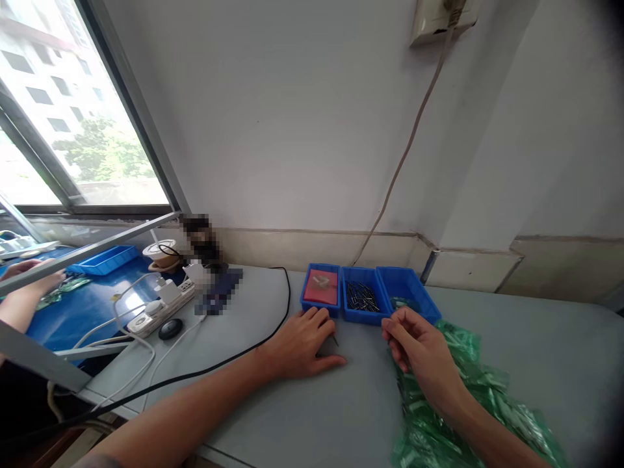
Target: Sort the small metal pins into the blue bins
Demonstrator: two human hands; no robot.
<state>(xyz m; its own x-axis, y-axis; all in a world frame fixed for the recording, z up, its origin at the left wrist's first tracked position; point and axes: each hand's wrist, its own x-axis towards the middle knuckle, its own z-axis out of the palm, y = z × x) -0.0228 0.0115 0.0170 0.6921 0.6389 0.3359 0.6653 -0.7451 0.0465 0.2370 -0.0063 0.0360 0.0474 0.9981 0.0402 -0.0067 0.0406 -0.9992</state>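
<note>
My left hand point(303, 344) lies palm down on the grey table, just in front of the blue bins. Its thumb is stretched out to the right, away from the fingers. A thin dark piece point(335, 340) shows by the index fingertip, too small to name. To the right, my right hand point(419, 351) is raised in a pinch; whatever lies between its fingertips is hidden. The middle bin point(365, 317) contains many thin dark metal pieces, like screws or pins. Below and beside my right hand spreads a pile of green plastic bags point(439, 422).
The left blue bin point(319, 304) holds a red piece with small pale bits on it; the right bin point(407, 283) has a little in it. A black cable point(234, 356), power strip point(160, 309) and black mouse point(170, 329) lie left. Another person's hand point(36, 279) works at the blue table.
</note>
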